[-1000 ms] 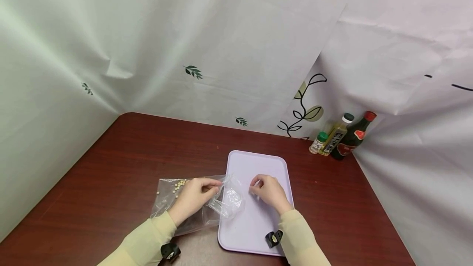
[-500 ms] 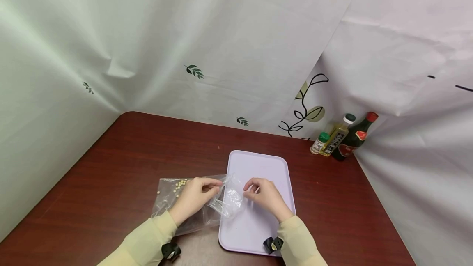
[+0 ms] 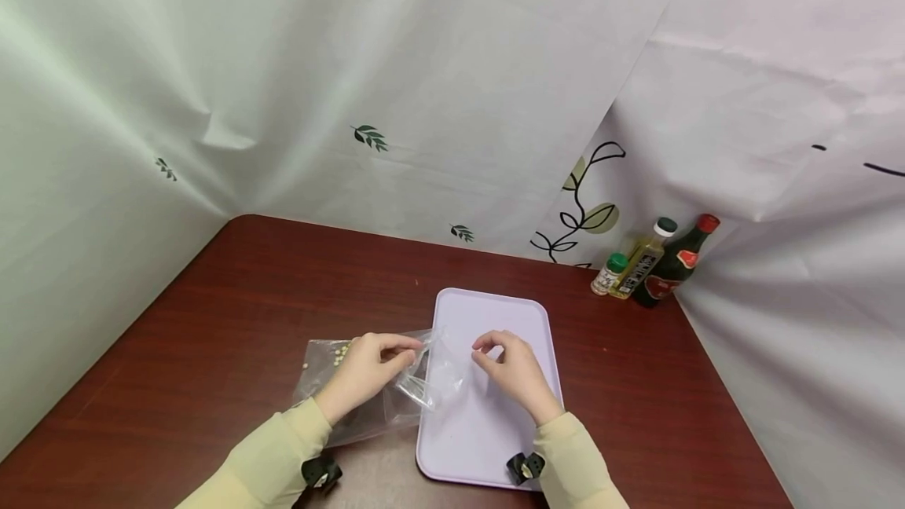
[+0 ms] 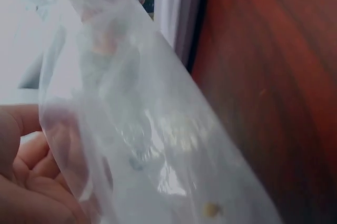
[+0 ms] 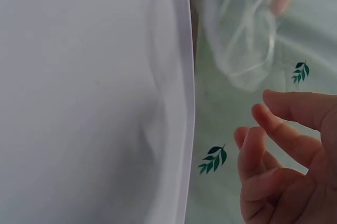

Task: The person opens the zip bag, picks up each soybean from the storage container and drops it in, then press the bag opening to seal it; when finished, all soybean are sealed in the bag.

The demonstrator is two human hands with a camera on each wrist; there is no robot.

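A clear plastic bag (image 3: 399, 407) lies partly on the table, its crumpled open end over the tray's left edge. Small pale yellow round pieces (image 3: 341, 355) sit inside it near its far left corner. My left hand (image 3: 371, 368) pinches the bag's edge between thumb and fingers; in the left wrist view the film hides part of this hand. Above the lilac tray (image 3: 488, 430), my right hand (image 3: 512, 368) hovers apart from the bag. Its fingers are loosely bent, thumb and index tips close together. Nothing shows between these fingertips in the right wrist view.
At the table's back right corner stand a small green-capped jar (image 3: 610, 273), a yellow oil bottle (image 3: 643, 259) and a dark red-topped bottle (image 3: 677, 261). A single pale piece (image 3: 305, 366) lies by the bag's left edge. White cloth (image 3: 424, 85) hangs behind the table.
My right hand moved left toward the bag's open end, then shifted slightly away from it. My left hand moved slightly left with the bag's edge, and the crumpled end changed shape.
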